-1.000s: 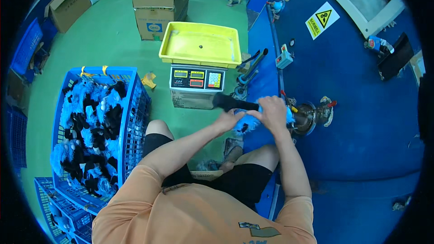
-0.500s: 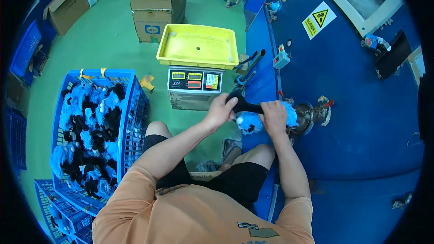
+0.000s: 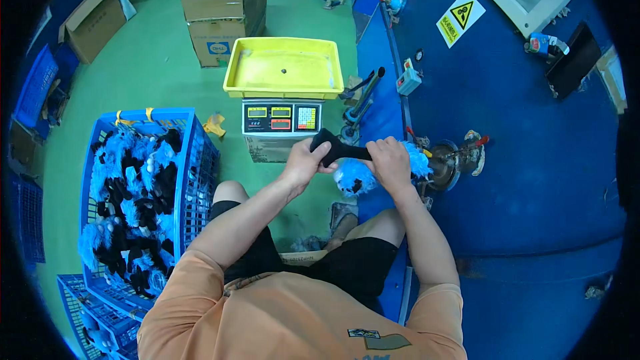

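A fluffy blue plush toy skin [image 3: 352, 179] hangs in front of me, beside the round metal fitting [image 3: 445, 165] on the blue machine. One black limb [image 3: 343, 149] of it stretches between my hands. My left hand [image 3: 305, 162] is closed on the wide end of that limb, thumb on top. At the limb's other end, my right hand [image 3: 390, 163] grips it close to the blue fur, its fingers wrapped over. Blue fur shows past my right hand toward the fitting; whether the toy still touches the fitting is hard to tell.
On my left stands a blue plastic basket [image 3: 183, 203] heaped with blue and black plush skins. A yellow tray [image 3: 283, 89] sits on a digital scale [image 3: 281, 119] ahead. Beyond is an open cardboard box [image 3: 217, 10]. The blue machine panel [image 3: 520, 207] fills the right side.
My left hand has shifted a little left and up with the black limb's end. My right hand and the plush have moved slightly left too. The whole view has also shifted slightly.
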Demonstrator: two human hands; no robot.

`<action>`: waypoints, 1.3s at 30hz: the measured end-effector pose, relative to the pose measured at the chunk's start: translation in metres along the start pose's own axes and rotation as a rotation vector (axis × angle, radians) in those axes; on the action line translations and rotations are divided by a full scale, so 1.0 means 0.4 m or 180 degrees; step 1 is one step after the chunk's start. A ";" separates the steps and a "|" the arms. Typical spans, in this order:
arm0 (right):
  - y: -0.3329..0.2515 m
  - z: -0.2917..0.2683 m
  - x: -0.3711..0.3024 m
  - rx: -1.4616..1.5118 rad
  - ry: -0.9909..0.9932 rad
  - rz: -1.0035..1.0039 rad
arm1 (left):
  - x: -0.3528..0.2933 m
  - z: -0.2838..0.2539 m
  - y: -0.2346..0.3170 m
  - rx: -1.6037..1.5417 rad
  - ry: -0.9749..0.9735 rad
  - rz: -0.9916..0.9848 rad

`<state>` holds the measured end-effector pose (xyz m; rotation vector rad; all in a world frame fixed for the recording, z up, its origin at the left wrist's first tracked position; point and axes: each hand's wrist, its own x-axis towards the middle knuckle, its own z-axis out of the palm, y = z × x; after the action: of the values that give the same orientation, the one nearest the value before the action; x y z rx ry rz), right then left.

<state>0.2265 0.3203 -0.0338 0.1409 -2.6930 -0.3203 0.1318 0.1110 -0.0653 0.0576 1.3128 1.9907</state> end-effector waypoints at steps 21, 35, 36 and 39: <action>-0.141 -0.017 0.133 0.0591 -0.0291 -0.0253 | -0.073 -0.171 -0.064 -0.1090 0.0283 0.0907; 0.014 -0.019 0.091 0.0395 -0.0704 0.2216 | 0.005 -0.002 -0.040 0.1249 -0.0286 0.1490; 0.026 -0.026 0.080 0.0355 -0.0714 0.2198 | 0.010 0.018 -0.039 0.1436 -0.0229 0.1443; 0.036 -0.028 0.050 0.0014 0.0055 0.1584 | 0.020 0.045 -0.030 0.1811 -0.0127 0.1346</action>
<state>0.2124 0.3289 -0.0126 -0.5145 -2.5987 -0.1562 0.1400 0.1322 -0.0694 0.6884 1.9224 1.8576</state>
